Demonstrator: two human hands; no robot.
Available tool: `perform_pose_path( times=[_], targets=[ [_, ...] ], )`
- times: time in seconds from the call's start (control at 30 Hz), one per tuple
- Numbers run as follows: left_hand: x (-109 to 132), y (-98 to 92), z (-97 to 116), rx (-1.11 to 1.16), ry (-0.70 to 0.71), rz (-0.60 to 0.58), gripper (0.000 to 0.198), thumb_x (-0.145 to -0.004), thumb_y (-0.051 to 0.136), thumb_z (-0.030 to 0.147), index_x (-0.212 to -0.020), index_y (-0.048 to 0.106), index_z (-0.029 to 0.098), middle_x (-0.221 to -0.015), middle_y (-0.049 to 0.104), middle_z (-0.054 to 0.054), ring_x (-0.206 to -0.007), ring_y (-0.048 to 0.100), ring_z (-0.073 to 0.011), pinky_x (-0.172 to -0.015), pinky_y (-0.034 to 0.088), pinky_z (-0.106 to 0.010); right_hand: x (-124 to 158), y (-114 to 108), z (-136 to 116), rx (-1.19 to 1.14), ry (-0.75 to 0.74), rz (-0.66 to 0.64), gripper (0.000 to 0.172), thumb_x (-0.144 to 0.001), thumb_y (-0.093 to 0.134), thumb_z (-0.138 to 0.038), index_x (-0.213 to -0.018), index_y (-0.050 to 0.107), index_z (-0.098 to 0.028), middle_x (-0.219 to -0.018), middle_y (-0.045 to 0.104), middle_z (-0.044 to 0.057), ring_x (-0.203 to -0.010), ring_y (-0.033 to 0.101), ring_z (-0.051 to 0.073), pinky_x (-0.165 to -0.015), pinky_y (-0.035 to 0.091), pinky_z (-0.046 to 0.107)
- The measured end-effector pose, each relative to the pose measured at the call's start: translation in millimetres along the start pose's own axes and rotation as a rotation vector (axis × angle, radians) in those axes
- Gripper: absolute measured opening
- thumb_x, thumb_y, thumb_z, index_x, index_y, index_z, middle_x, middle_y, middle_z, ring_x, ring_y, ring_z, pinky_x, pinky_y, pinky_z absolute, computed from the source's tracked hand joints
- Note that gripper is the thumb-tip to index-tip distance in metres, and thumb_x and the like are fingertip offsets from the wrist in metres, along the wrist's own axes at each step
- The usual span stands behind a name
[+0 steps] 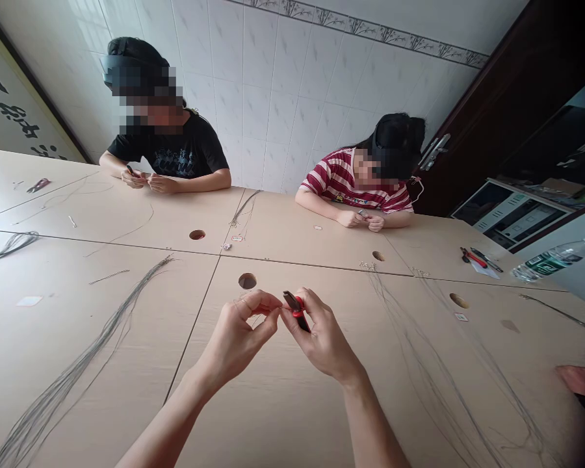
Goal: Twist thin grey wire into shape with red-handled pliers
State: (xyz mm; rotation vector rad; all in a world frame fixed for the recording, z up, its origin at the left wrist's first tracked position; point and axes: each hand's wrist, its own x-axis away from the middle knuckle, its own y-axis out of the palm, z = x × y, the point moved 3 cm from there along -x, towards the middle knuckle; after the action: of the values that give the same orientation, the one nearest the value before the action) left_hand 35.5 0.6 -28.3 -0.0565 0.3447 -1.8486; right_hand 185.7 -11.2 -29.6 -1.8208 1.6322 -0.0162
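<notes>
My right hand (324, 338) is closed around pliers (292, 302) with red and black handles, their dark jaws pointing up and to the left. Thumb and forefinger of my left hand (241, 331) are pinched together, almost touching the fingertips of my right hand. What sits in that pinch is too small to make out, though a faint fine strand shows below the left fingers. Both hands are above the table (253, 416). To the left lies a long bundle of thin grey wires (112, 318); to the right are looser wires (419, 338).
Across the table sit a person in a black shirt (195, 146) and a person in a striped shirt (331, 172), both with hands together. A water bottle (556, 259) and red-handled tools (472, 257) lie at the right. Round holes (247, 281) pierce the tabletop.
</notes>
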Motion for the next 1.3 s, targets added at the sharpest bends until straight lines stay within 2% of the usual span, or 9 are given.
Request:
perform_pose_path(
  times=[0.43, 0.7, 1.13, 1.3],
  targets=[
    [-4.6, 1.1, 0.0, -0.049, 0.036, 0.015, 0.016, -0.087, 0.053, 0.022, -0.083, 0.069, 0.020, -0.082, 0.072, -0.002, -0.079, 0.066, -0.0162, -0.069, 0.052, -0.026, 0.1, 0.3, 2.8, 0.055, -0.033, -0.006, 0.014, -0.093, 0.047, -0.017, -0.081, 0.042, -0.022, -0.075, 0.042, -0.002, -0.071, 0.041, 0.014, -0.066, 0.038, 0.026],
    [-2.1, -5.2, -7.6, 0.022, -0.009, 0.046, 0.016, -0.086, 0.058, 0.029, -0.098, 0.066, 0.022, -0.093, 0.073, -0.003, -0.093, 0.069, -0.0195, -0.077, 0.056, -0.029, 1.0, -0.4, 2.2, 0.050, -0.030, -0.003, 0.011, -0.094, 0.048, -0.019, -0.084, 0.046, -0.022, -0.076, 0.043, -0.001, -0.072, 0.043, 0.015, -0.067, 0.040, 0.026],
    [-1.6, -6.6, -0.7, 0.002, -0.056, -0.022, 0.010, -0.087, 0.055, 0.026, -0.084, 0.062, 0.019, -0.085, 0.072, -0.003, -0.088, 0.068, -0.0194, -0.079, 0.053, -0.031, 0.6, -1.0, 0.3, 0.079, -0.038, -0.012, 0.015, -0.094, 0.047, -0.019, -0.080, 0.042, -0.022, -0.074, 0.043, -0.001, -0.071, 0.042, 0.015, -0.066, 0.040, 0.027],
    [-1.3, -7.1, -1.1, -0.007, -0.092, -0.038, 0.012, -0.088, 0.054, 0.027, -0.086, 0.062, 0.019, -0.087, 0.071, -0.004, -0.087, 0.068, -0.0195, -0.078, 0.053, -0.032, 1.6, -0.6, 1.4, 0.050, -0.014, -0.021, 0.013, -0.093, 0.048, -0.020, -0.081, 0.043, -0.022, -0.076, 0.044, -0.001, -0.072, 0.043, 0.015, -0.068, 0.041, 0.028]
  ],
)
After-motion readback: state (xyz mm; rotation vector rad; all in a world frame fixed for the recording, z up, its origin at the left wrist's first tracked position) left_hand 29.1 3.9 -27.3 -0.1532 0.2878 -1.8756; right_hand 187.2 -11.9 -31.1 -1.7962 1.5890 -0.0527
